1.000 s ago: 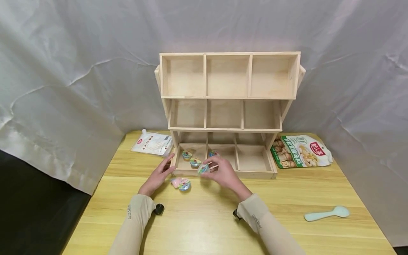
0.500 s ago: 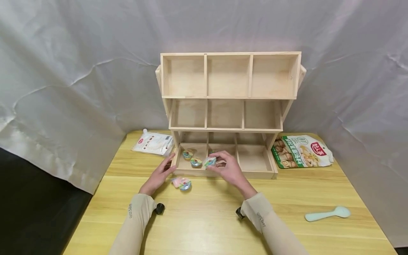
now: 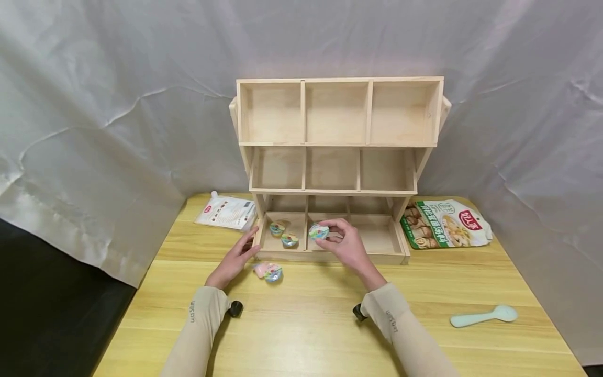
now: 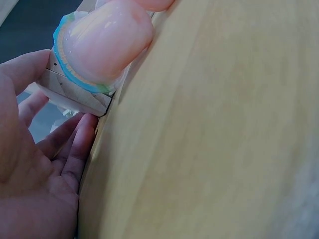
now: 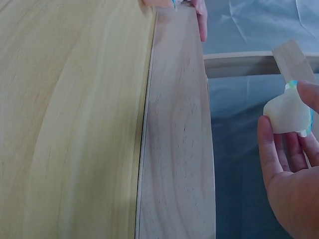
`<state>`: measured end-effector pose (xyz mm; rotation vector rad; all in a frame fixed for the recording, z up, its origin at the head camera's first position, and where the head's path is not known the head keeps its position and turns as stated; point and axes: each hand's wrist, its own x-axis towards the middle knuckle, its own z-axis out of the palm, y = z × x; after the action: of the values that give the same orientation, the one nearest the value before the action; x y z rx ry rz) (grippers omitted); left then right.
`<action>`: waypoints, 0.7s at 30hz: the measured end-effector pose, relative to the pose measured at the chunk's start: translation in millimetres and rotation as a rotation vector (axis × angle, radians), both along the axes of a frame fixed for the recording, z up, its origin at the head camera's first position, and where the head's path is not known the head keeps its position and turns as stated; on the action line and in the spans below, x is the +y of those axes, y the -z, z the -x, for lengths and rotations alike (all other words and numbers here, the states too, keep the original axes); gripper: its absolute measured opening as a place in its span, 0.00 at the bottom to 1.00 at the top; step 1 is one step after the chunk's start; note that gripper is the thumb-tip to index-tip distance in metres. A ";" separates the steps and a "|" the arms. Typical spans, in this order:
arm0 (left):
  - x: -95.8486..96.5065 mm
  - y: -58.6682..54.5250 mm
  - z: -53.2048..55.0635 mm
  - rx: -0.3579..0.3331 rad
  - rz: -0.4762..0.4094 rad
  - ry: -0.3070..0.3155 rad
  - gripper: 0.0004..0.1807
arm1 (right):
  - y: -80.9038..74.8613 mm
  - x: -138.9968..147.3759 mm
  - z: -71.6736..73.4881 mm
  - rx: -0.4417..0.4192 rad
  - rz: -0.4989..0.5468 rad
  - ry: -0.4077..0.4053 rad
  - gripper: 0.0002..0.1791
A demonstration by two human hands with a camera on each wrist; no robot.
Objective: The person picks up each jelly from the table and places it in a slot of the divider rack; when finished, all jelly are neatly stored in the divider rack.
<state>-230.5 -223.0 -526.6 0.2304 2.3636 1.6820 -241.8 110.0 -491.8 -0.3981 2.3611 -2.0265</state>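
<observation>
My right hand (image 3: 348, 246) pinches a jelly cup (image 3: 318, 231) between thumb and fingers, over the bottom middle compartment of a three-tier wooden rack (image 3: 332, 192). Its pale, rounded body (image 5: 285, 113) shows in the right wrist view. At the rack's front left corner, my left hand (image 3: 234, 263) rests with fingers extended along the side and thumb at the front. Two jelly cups, one (image 3: 277, 228) behind the other (image 3: 289, 240), sit in the bottom left compartment. On the table before the rack lie pink jelly cups (image 3: 273, 274), one (image 4: 107, 45) large in the left wrist view.
A white spouted pouch (image 3: 226, 212) lies left of the rack. To its right is a green and white food packet (image 3: 447, 223). A pale green spoon (image 3: 485, 316) lies at the table's right. Grey cloth (image 3: 118, 115) hangs behind and at the sides.
My right hand has carried the jelly cup rightward and slightly back, from the bottom left compartment's front edge to over the middle compartment. My left hand has stayed at the corner.
</observation>
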 end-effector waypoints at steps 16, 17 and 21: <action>-7.4 32.9 14.2 0.005 0.012 -0.015 0.35 | 3.5 8.0 0.0 -0.064 0.086 0.054 0.25; -7.8 34.3 14.6 0.010 0.016 -0.017 0.35 | 3.3 8.1 -0.2 -0.063 0.080 0.058 0.25; -8.8 35.8 15.1 0.024 0.021 -0.019 0.34 | 4.7 9.0 0.3 -0.073 0.070 0.071 0.26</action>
<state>-245.6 -231.8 -562.5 0.2261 2.4071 1.6710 -242.1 119.0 -496.5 -0.2393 2.2989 -2.1203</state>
